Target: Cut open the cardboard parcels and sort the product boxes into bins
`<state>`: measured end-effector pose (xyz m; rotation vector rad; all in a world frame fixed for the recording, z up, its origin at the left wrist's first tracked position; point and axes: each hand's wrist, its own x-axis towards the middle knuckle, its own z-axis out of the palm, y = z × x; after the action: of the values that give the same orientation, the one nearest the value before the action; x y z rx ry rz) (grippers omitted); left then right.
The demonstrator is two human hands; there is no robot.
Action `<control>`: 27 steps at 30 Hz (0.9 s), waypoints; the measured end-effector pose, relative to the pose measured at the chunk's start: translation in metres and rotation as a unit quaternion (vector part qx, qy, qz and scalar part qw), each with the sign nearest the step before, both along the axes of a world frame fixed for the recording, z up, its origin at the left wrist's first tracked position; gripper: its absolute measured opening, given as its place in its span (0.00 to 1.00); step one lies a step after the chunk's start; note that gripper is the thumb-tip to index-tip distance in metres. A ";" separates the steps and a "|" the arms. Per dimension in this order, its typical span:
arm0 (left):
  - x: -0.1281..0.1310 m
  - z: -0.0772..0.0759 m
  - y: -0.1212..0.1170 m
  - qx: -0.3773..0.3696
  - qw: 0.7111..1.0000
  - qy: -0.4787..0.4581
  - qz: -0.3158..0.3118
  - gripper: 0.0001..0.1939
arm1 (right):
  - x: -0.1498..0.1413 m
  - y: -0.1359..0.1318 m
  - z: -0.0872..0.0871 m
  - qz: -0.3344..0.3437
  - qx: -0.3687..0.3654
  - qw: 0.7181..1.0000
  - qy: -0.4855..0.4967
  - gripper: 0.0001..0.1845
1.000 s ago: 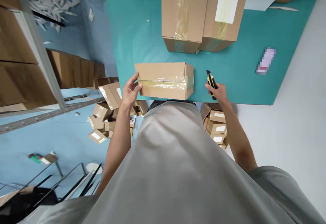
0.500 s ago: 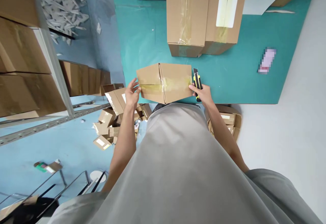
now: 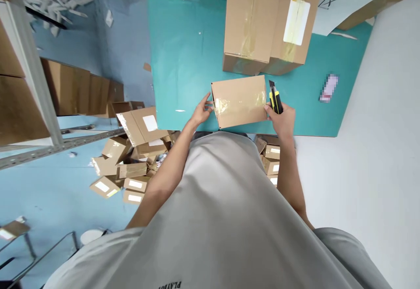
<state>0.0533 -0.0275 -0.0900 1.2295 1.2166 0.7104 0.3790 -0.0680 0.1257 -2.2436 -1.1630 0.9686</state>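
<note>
A taped cardboard box (image 3: 242, 100) is between my hands at the near edge of the teal table, one broad face toward me. Clear yellowish tape runs across that face. At its left end is my left hand (image 3: 202, 110), fingers spread and at or very near the edge; exact contact is unclear. My right hand (image 3: 283, 119) is closed around a black and yellow utility knife (image 3: 275, 100), its tip pointing away from me. The thumb of that hand touches the box's right edge.
Two large taped cartons (image 3: 252, 22) stand farther back on the teal table (image 3: 183, 61). A pixelated item (image 3: 328, 88) lies at the right. Loose boxes (image 3: 134, 170) are heaped on the floor left, near a metal rack (image 3: 36, 83). More boxes (image 3: 271, 152) are below the table's front edge.
The box has moved right and been turned, so one face now shows where two showed before. Both hands moved right with it; the left fingers have spread. The camera view has shifted.
</note>
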 end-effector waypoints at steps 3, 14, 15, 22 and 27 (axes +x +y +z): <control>-0.015 0.033 0.017 0.020 0.999 0.017 0.026 0.36 | -0.010 -0.003 0.008 0.034 0.000 0.997 -0.072 0.24; -0.002 0.141 0.080 0.085 0.992 0.011 -0.090 0.19 | -0.118 -0.046 0.068 0.180 -0.034 0.979 -0.093 0.33; -0.002 0.141 0.081 0.082 0.992 0.009 -0.094 0.18 | -0.130 -0.047 0.070 0.203 -0.046 0.973 -0.100 0.33; -0.004 0.147 0.081 0.088 0.990 0.003 -0.111 0.16 | -0.185 -0.036 0.079 0.251 -0.139 0.939 -0.188 0.33; 0.000 0.140 0.081 0.103 0.988 -0.025 -0.110 0.16 | -0.210 -0.019 0.098 0.242 -0.237 0.906 -0.253 0.33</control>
<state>0.0529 0.0532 0.0505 1.4814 0.9649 0.7106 0.1688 -0.0875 0.2237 -2.7633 -1.9623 0.9441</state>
